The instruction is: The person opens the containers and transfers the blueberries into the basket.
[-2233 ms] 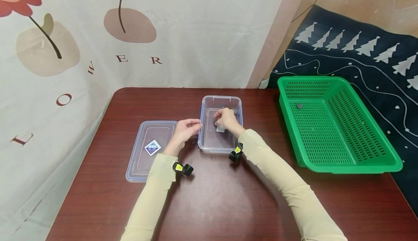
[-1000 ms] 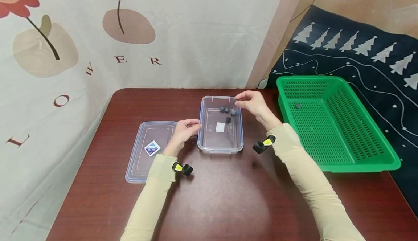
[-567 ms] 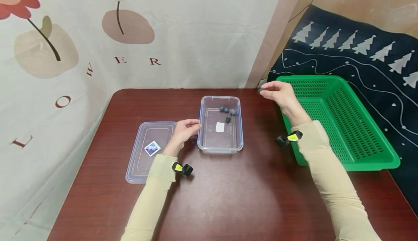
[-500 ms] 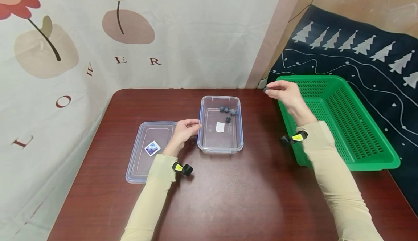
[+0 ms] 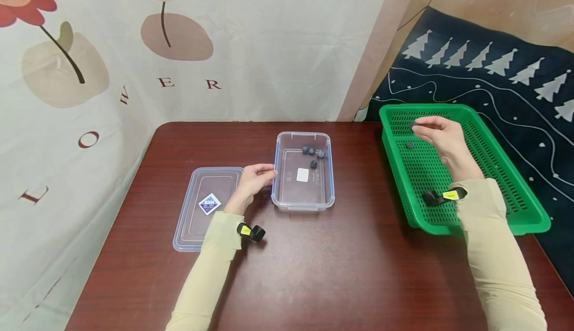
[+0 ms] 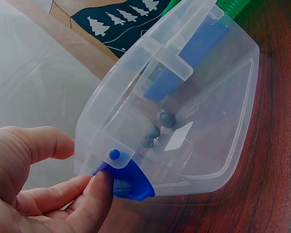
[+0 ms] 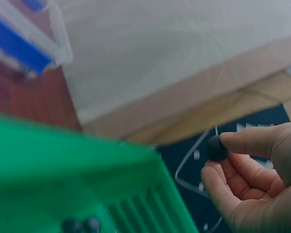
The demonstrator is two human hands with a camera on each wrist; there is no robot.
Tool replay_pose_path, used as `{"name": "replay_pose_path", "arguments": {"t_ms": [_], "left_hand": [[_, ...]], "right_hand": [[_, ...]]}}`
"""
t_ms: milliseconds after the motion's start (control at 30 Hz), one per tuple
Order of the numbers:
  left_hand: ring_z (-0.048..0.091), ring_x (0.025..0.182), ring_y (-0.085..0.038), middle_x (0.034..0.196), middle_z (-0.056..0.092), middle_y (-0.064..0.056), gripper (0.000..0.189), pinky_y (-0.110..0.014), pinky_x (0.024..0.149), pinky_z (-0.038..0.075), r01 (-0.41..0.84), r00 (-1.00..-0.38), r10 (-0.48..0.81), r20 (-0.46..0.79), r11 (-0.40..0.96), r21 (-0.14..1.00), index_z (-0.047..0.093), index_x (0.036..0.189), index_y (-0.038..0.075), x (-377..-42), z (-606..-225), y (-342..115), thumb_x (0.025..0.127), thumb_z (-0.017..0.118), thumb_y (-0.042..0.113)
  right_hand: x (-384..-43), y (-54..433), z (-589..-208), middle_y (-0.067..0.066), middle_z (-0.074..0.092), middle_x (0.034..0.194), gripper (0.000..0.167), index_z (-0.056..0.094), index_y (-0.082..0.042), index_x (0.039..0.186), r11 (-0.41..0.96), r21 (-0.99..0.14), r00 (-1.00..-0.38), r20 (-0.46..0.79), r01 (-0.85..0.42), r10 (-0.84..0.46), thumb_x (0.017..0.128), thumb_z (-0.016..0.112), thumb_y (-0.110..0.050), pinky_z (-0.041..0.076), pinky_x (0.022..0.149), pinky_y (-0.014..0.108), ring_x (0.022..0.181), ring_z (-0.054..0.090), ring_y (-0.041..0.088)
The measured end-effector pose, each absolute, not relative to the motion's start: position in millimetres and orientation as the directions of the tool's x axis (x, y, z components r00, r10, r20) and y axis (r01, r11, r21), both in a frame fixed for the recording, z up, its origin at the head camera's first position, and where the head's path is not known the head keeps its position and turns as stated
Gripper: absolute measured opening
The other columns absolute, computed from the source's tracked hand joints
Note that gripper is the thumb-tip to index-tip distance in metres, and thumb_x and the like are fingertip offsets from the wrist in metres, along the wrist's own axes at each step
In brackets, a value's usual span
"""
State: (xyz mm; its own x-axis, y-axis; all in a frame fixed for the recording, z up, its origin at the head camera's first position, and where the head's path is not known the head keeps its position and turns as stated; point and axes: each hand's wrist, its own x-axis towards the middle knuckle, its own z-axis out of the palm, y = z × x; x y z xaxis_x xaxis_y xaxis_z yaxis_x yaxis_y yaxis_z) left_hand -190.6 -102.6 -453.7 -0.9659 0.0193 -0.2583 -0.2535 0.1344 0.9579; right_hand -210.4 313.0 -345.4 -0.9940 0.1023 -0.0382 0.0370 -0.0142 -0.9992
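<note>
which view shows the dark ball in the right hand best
The right wrist view: the dark ball looks large there, mostly uncovered between the fingertips of the right hand. The head view shows it only small, partly hidden by the fingers. The left wrist view does not show it.

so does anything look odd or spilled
Nothing looks spilled: berries sit in the box and basket, with one in the right fingers. Only the basket looks odd, seeming to reach past the right edge of the table, though perspective may mislead.
</note>
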Motion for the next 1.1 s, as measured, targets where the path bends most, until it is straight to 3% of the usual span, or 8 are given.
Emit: {"name": "replay_pose_path", "arguments": {"t_ms": [400, 633, 867, 1100], "left_hand": [[0.061, 0.065, -0.007, 0.106, 0.064, -0.024, 0.034, -0.035, 0.078, 0.056, -0.256, -0.965, 0.017, -0.26, 0.138, 0.957, 0.058, 0.116, -0.011, -190.0, -452.3, -103.3, 0.085, 0.062, 0.002], [0.061, 0.065, -0.007, 0.104, 0.065, -0.023, 0.034, -0.034, 0.078, 0.056, -0.255, -0.965, 0.02, -0.261, 0.138, 0.957, 0.058, 0.116, -0.012, -190.4, -452.4, -103.3, 0.085, 0.062, 0.002], [0.06, 0.064, -0.007, 0.102, 0.065, -0.022, 0.034, -0.034, 0.077, 0.056, -0.26, -0.964, 0.015, -0.264, 0.139, 0.956, 0.058, 0.116, -0.012, -190.4, -452.1, -103.3, 0.085, 0.062, 0.002], [0.06, 0.064, -0.007, 0.1, 0.065, -0.021, 0.033, -0.034, 0.077, 0.057, -0.259, -0.965, 0.015, -0.263, 0.125, 0.958, 0.058, 0.115, -0.012, -190.3, -452.8, -103.1, 0.085, 0.062, 0.001]], "right_hand": [[-207.5, 349.1, -367.2, -0.005, 0.063, 0.085, 0.012, 0.072, -0.012, 0.086, -0.119, -0.983, -0.974, -0.161, 0.143, 0.161, 0.082, 0.069, -0.001, 0.053, 0.075, 0.016, 0.079, 0.064, 0.006], [-207.6, 357.4, -374.3, -0.007, 0.059, 0.091, 0.014, 0.071, -0.014, 0.088, -0.104, -0.977, -0.962, -0.204, 0.187, 0.182, 0.084, 0.067, -0.001, 0.051, 0.083, 0.016, 0.08, 0.063, 0.003], [-208.9, 360.4, -377.7, -0.008, 0.058, 0.092, 0.014, 0.071, -0.016, 0.086, -0.08, -0.974, -0.951, -0.226, 0.213, 0.21, 0.084, 0.068, -0.003, 0.052, 0.074, 0.013, 0.08, 0.062, 0.003], [-210.0, 360.8, -377.4, -0.007, 0.056, 0.094, 0.014, 0.071, -0.018, 0.082, -0.079, -0.973, -0.942, -0.23, 0.217, 0.243, 0.083, 0.069, -0.004, 0.051, 0.08, 0.015, 0.08, 0.062, 0.002]]}}
